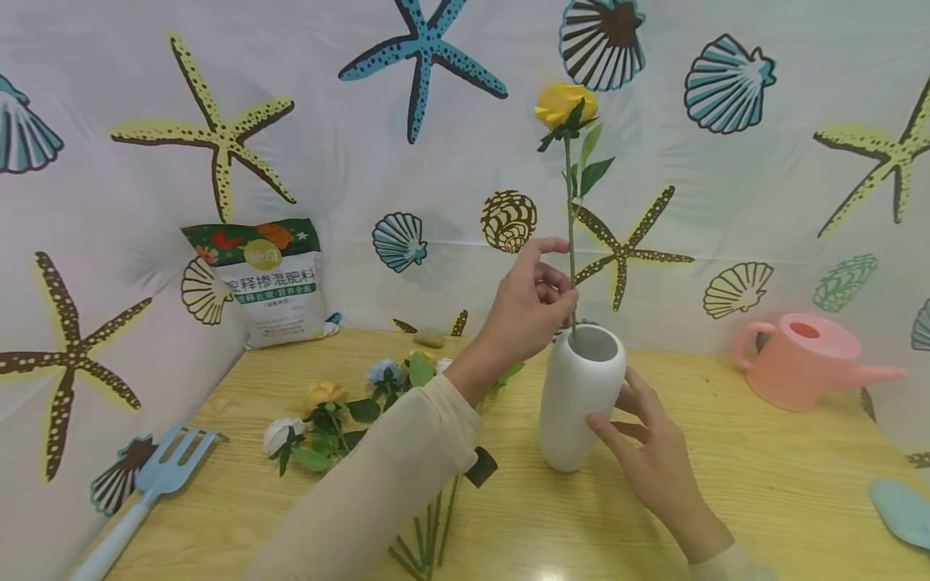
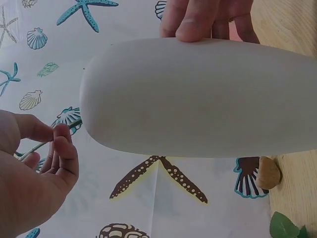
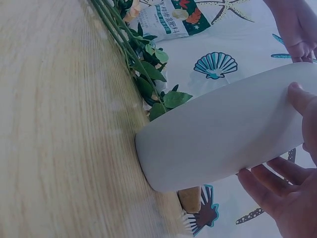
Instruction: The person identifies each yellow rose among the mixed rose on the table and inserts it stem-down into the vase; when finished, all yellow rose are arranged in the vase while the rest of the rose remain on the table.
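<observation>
A white vase (image 1: 574, 403) stands upright on the wooden table (image 1: 763, 500). A yellow rose (image 1: 565, 103) on a long green stem (image 1: 570, 210) rises from its mouth. My left hand (image 1: 567, 294) pinches the stem just above the rim. In the left wrist view that hand (image 2: 57, 136) holds the stem (image 2: 34, 148) beside the vase (image 2: 198, 99). My right hand (image 1: 613, 401) grips the vase's right side, thumb in front and fingers behind. The right wrist view shows the vase (image 3: 218, 134) with the thumb (image 3: 299, 96) on its wall.
Several loose artificial flowers (image 1: 341, 420) lie on the table left of the vase. A fertiliser bag (image 1: 269, 278) leans in the back left corner. A blue garden fork (image 1: 156, 476) lies at the left edge. A pink watering can (image 1: 806, 359) and a blue trowel (image 1: 904, 508) sit at the right.
</observation>
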Demonstrator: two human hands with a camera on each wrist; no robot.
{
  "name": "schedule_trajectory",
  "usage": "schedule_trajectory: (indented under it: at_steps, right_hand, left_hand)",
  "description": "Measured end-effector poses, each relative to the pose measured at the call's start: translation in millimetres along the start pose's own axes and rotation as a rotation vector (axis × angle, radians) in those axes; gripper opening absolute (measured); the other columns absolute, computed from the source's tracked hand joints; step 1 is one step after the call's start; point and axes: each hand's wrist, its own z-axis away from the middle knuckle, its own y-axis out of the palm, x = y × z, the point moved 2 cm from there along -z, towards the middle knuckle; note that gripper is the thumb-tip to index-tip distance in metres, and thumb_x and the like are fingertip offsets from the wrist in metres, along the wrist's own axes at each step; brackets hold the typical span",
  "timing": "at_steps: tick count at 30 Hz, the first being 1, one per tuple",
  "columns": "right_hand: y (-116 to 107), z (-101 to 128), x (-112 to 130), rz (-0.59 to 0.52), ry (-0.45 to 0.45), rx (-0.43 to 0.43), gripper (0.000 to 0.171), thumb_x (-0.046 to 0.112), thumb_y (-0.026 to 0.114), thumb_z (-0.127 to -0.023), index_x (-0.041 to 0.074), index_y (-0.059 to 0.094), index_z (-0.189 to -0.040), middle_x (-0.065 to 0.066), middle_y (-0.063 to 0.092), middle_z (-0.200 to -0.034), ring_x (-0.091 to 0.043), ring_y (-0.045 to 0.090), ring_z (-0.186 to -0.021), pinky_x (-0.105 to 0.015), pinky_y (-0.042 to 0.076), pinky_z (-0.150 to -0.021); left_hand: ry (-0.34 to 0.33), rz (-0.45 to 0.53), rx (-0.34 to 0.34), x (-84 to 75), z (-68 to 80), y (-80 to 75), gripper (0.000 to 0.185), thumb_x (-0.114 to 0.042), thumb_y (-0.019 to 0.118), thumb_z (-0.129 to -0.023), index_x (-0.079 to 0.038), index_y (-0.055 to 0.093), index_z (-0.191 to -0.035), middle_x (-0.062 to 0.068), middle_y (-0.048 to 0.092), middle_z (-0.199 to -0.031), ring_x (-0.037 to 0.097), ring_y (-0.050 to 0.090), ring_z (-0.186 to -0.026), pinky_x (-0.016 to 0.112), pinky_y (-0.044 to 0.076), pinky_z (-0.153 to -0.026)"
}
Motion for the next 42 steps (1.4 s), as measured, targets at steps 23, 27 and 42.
schedule_trajectory:
  at_steps: [23,27,42]
  right_hand:
    - [0,-1,-1,0.012,0.005,0.011,0.072,0.011,0.074,-0.092,0.018,0.038,-0.155,-0.016,0.063,-0.135,0.010,0.054,-0.111,-0.023,0.057,-0.084]
    - [-1,-1,-2,0.011,0.001,0.010,0.073,0.010,0.074,-0.092,0.018,0.039,-0.155,-0.016,0.064,-0.135,0.013,0.053,-0.111,-0.023,0.058,-0.084]
    - [-1,0,-1,-0.011,-0.028,-0.002,0.074,0.007,0.075,-0.090,0.016,0.040,-0.154,-0.017,0.064,-0.134,0.010,0.055,-0.110,-0.025,0.058,-0.082]
  left_hand:
    - [-0.081,-0.071,0.071,7.8,1.1,8.8,0.069,0.009,0.066,-0.084,-0.017,0.046,-0.144,0.010,0.063,-0.098,0.013,0.045,-0.052,0.022,0.044,-0.055]
    - [-0.086,-0.095,0.075,7.6,-0.2,9.6,0.060,0.002,0.067,-0.088,-0.018,0.047,-0.142,0.009,0.063,-0.096,0.014,0.048,-0.055,0.023,0.047,-0.060]
    - [-0.076,-0.246,0.035,6.1,-5.3,13.6,0.020,-0.022,0.062,-0.101,-0.013,0.065,-0.119,0.007,0.070,-0.097,0.019,0.063,-0.086,0.028,0.051,-0.074]
